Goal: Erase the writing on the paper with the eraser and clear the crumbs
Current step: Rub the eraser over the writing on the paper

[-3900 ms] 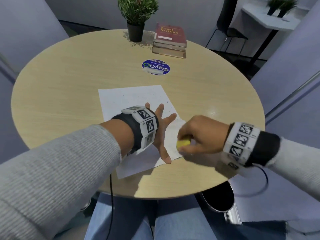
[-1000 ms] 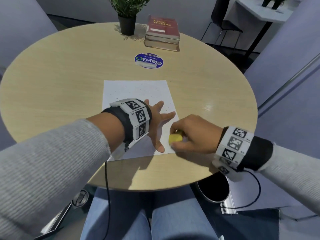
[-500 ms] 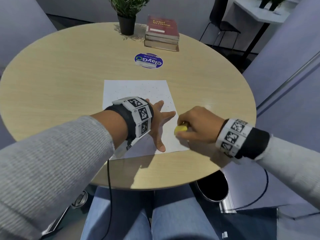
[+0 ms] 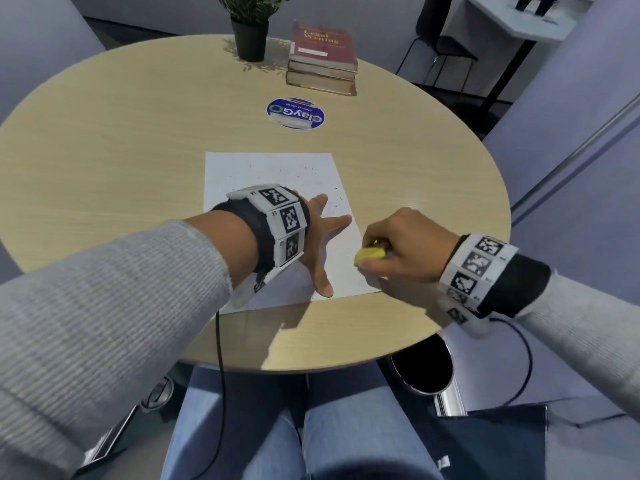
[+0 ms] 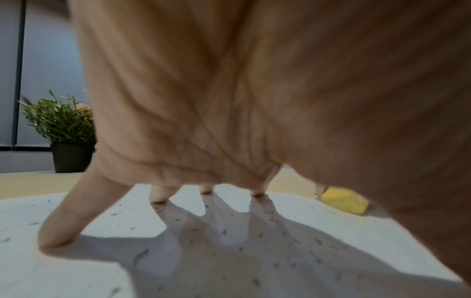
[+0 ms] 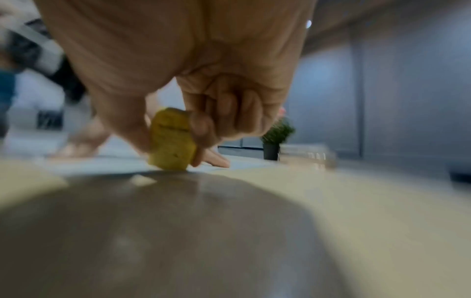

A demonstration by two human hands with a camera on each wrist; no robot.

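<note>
Head view: white paper sheet (image 4: pixel 277 174) flat on round wooden surface (image 4: pixel 104 140). Left hand (image 4: pixel 317 244), fingers spread, presses sheet. Right hand (image 4: pixel 403 249) grip clamped on yellow block eraser (image 4: pixel 370 253), at sheet's 4 o'clock edge, 3 o'clock of left hand.

Left wrist view: dark crumbs (image 5: pixel 229 248) scattered under palm.

Right wrist view: eraser's lower end appears touching paper edge.

Office or meeting-lounge setting. Round wood-laminate table (image 4: pixel 104 140); stack of books (image 4: pixel 322 64) and potted plant (image 4: pixel 249 29) at its far edge. Grey partition walls, black chair (image 4: pixel 440 46), second white table (image 4: pixel 519 19) beyond.
</note>
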